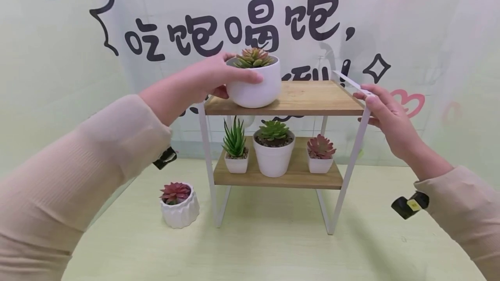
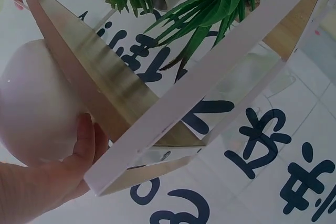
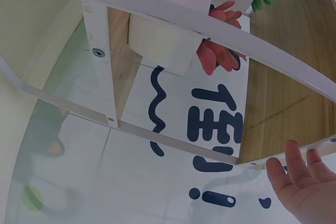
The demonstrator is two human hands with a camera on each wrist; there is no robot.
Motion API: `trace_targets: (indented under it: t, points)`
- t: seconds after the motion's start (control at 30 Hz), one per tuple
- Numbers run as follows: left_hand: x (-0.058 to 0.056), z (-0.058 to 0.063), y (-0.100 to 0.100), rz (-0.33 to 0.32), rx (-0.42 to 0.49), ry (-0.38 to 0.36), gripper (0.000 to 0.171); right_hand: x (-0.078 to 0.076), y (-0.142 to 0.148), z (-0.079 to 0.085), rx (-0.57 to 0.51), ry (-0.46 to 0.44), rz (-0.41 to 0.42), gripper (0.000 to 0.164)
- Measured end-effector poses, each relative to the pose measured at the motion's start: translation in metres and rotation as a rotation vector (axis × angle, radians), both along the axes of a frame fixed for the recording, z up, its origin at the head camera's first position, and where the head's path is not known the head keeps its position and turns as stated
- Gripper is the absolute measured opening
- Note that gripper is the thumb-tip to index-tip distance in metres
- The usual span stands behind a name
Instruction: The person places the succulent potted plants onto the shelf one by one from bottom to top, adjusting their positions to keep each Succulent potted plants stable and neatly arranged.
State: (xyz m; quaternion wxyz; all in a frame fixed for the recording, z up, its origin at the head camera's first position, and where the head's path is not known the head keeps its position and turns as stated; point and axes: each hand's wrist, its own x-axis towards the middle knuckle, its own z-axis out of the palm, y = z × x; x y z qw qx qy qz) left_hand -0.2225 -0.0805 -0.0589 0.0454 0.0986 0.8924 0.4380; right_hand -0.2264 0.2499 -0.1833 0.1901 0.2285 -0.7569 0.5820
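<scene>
A round white pot with a green, red-tipped succulent (image 1: 254, 58) is at the left end of the rack's upper wooden board (image 1: 312, 96). My left hand (image 1: 207, 77) grips this pot from the side, thumb across its front and fingers behind. The left wrist view shows the smooth pot wall (image 2: 37, 103) beside the board's edge. At the opposite end, my right hand (image 1: 390, 116) holds the white metal frame (image 1: 353, 155) by its top corner. In the right wrist view, fingertips (image 3: 295, 153) lie along the frame's upper bar under the board's side.
The lower board (image 1: 279, 180) carries a spiky aloe-like plant (image 1: 236, 164), a larger white pot (image 1: 273, 159) with a green succulent, and a small square pot (image 1: 320, 164) with a red one. A ribbed white pot (image 1: 179, 211) stands on the table (image 1: 273, 250), left of the rack.
</scene>
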Motion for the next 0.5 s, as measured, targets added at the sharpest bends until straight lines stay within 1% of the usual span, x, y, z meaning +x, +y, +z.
trace_targets:
  t: [0.2, 0.33, 0.5]
  points:
    - [-0.011, 0.0, 0.006, 0.031, 0.025, -0.021, 0.075, 0.0, 0.0, 0.0, -0.02, 0.003, 0.022, 0.027]
    - [-0.017, 0.001, 0.009, 0.062, 0.011, -0.023, 0.076, -0.001, 0.0, 0.0, -0.029, 0.005, 0.033, 0.027]
    - [-0.023, 0.0, 0.012, 0.098, 0.003, -0.016, 0.071, -0.001, 0.0, 0.0, -0.022, 0.008, 0.026, 0.027]
